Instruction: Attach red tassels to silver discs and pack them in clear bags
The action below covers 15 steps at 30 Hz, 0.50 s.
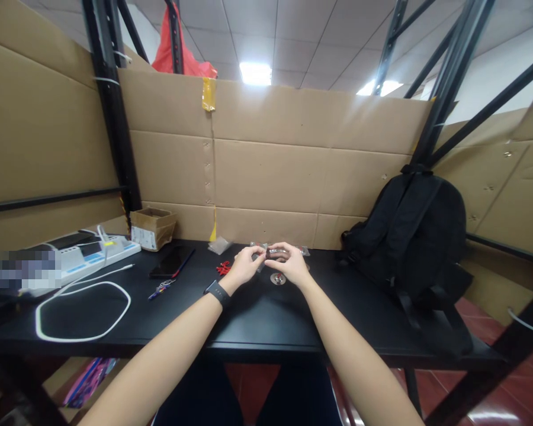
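My left hand (247,264), with a dark watch on its wrist, is closed in a pinch over the black table. My right hand (293,266) meets it from the other side, thumb and fingers also closed. Between the fingertips is a small shiny piece (279,253), partly hidden by the fingers and too small to name. Just below, a small round, shiny disc (278,278) with a reddish middle lies on the table. A tangle of red cord (223,268) rests left of my left hand. Small clear plastic bags (220,245) lie behind the hands.
A black backpack (408,236) stands at the table's right end. To the left are a black phone (171,263), a bunch of keys or small charms (160,289), an open cardboard box (153,228), a white power strip (84,260) and a looped white cable (128,302). Cardboard walls (266,171) surround the table.
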Each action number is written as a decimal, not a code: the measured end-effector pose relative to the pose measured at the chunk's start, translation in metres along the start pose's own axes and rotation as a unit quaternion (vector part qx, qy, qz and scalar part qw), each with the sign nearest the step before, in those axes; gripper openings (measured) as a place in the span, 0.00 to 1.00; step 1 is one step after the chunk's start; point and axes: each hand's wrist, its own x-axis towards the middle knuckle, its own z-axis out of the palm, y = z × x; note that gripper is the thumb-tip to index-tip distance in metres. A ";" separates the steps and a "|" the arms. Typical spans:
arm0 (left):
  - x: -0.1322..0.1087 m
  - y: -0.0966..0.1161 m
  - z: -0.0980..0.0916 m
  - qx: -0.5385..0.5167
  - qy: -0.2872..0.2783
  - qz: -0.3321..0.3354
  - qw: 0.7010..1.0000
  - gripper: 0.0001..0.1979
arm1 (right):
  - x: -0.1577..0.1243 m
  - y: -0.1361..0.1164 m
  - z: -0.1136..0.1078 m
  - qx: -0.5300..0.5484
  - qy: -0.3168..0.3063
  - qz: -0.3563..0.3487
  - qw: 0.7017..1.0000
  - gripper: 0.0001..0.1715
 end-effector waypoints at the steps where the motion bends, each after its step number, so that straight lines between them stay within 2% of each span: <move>1: 0.000 0.000 0.001 -0.017 0.003 0.002 1.000 0.12 | 0.000 0.001 0.000 0.008 0.001 0.002 1.000 0.27; 5: 0.002 -0.001 0.004 -0.105 -0.005 0.006 0.994 0.16 | 0.001 0.005 0.000 0.037 0.004 0.001 0.999 0.26; 9: 0.002 -0.001 0.008 -0.166 -0.020 -0.018 0.986 0.17 | 0.001 0.006 0.002 0.018 0.016 -0.004 1.000 0.26; 15: 0.001 0.000 0.009 -0.153 -0.011 -0.027 0.988 0.15 | -0.001 0.000 0.007 -0.014 0.060 -0.027 0.998 0.25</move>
